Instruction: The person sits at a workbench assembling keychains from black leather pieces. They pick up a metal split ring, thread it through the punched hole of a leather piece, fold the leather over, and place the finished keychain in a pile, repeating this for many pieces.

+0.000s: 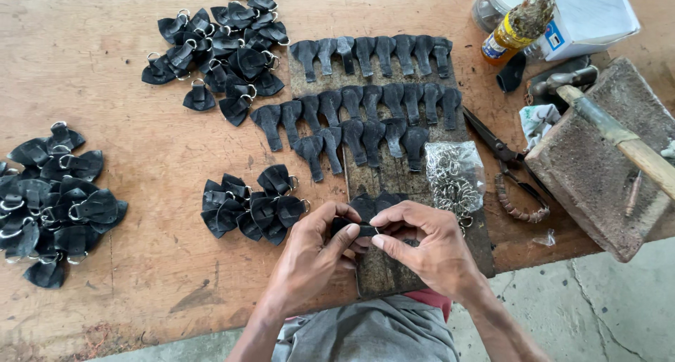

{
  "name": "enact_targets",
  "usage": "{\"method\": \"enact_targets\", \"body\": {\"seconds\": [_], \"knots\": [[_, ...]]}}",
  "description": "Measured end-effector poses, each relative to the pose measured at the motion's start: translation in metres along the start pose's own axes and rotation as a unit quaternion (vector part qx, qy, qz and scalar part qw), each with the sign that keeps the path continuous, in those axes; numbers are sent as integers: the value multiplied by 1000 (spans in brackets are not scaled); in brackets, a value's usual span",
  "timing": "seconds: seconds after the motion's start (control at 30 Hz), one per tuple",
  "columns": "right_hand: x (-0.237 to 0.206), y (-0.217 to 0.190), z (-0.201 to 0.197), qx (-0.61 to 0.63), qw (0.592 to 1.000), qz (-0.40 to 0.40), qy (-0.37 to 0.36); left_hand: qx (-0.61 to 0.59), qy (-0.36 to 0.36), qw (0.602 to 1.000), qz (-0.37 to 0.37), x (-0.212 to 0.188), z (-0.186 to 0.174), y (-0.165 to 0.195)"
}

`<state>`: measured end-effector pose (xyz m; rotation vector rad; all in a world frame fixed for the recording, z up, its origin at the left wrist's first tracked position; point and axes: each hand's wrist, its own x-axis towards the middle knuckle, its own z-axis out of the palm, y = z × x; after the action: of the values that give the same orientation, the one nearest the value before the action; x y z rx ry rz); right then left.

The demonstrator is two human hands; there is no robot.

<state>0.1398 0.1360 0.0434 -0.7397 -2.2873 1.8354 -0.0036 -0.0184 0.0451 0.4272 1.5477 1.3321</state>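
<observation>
Between both hands' fingers (351, 233) sits a black leather piece (367, 208).

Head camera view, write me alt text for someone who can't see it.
Two bare hands, left hand and right hand, pinch a small black leather tab over a wooden worktable. Beyond lie rows of flat black leather tabs, piles of folded ringed tabs, a clear bag of metal rings, scissors and a hammer.

The hands (373, 246) hide most of the black leather piece (371, 206); the hammer handle (633, 147) runs off-frame
</observation>
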Motion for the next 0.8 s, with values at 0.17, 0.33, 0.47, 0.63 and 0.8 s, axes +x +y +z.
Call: {"method": "enact_targets", "body": {"seconds": [0.17, 0.33, 0.47, 0.63, 0.8], "knots": [[-1, -4, 4, -2, 1000, 7, 5, 24, -3, 999, -26, -5, -1, -2], [-1, -2, 2, -14, 1000, 17, 10, -14, -18, 1000, -15, 2, -2, -4], [3, 6, 1, 19, 999, 24, 25, -25, -31, 999, 11, 6, -1, -3], [3, 20, -1, 62, 997, 19, 28, 28, -20, 999, 2, 3, 1, -4], [6, 35, 5, 109, 993, 13, 36, 55, -16, 997, 54, 2, 5, -10]]}}
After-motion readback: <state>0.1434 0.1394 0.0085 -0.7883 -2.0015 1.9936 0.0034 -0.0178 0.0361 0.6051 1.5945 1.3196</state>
